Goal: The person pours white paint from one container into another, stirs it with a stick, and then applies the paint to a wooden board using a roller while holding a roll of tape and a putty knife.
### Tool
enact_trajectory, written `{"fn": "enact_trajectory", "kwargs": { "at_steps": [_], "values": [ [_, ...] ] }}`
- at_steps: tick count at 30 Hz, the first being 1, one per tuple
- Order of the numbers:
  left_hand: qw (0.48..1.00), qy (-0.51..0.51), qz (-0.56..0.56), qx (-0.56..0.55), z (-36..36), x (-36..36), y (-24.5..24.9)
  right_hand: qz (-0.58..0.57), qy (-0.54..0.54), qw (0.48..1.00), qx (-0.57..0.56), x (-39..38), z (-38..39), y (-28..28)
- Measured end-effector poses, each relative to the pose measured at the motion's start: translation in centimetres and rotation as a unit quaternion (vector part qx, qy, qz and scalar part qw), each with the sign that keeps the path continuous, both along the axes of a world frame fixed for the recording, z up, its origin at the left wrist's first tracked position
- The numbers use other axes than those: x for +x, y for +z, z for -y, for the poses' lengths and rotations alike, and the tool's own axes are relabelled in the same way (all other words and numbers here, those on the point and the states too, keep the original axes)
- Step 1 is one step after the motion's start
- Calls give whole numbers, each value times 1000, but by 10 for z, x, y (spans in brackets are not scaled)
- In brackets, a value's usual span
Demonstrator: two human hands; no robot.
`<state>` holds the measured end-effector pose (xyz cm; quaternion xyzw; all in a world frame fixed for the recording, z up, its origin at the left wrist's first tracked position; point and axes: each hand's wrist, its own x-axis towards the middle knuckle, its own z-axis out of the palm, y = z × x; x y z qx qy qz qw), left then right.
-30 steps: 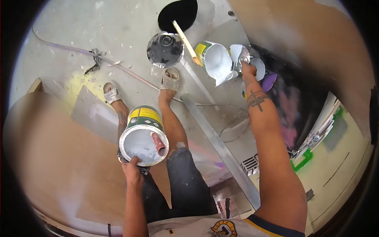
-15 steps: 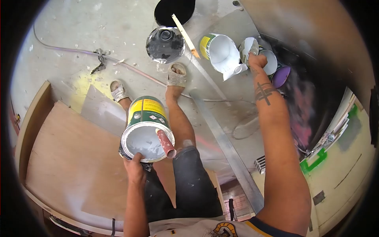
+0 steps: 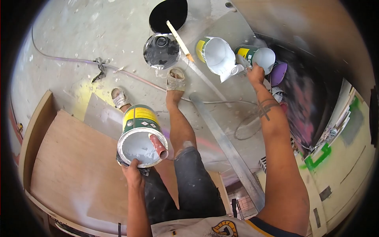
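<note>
My left hand grips the near rim of a green and yellow paint can, tilted with its mouth towards me. Pale grey paint coats its inside, and a reddish tube-shaped piece sticks out over the rim. My right hand is closed around a greyish-white cup-like thing, partly hidden and hard to make out. Beside this hand stand an open paint can with a paint-covered spout on the left and a second green can on the right. Behind them is a purple container.
A paint-smeared black lid and a black round piece lie on the floor, with a wooden stick by them. A hose crosses the floor. A metal strip runs beside my leg; a wooden panel is at left.
My right hand has moved down and slightly left with the cup-like thing, uncovering more of the second green can. The can in my left hand has shifted slightly left and down.
</note>
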<state>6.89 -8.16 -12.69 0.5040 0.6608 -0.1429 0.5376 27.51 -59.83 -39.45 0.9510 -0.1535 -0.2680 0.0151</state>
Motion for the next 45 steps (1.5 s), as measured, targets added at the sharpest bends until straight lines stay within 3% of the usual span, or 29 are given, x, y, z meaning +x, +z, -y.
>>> {"fn": "enact_trajectory", "kwargs": {
  "at_steps": [4,6,9,17,25,31,33,40,45],
  "values": [
    [1000,6,-7,6,3,3,5,-53,75,996,-9,-2,10,7],
    [1000,-14,-9,-7,3,7,8,-43,196,980,14,-1,12,13],
    [1000,-17,-9,-13,2,4,7,-33,260,965,31,7,14,19],
    [1000,-20,21,-10,6,15,8,1,355,934,42,44,23,32],
    [1000,-12,21,-12,-1,12,6,20,427,903,45,77,17,83],
    [998,33,52,-23,-12,0,2,19,492,869,46,102,-5,142],
    [998,40,40,-36,-15,6,3,34,547,835,47,109,-20,169],
    [989,122,57,-60,-41,1,-19,9,612,788,70,106,-116,268],
    [979,178,76,-67,-69,-8,-25,26,680,723,120,91,-202,335]
  ]
}}
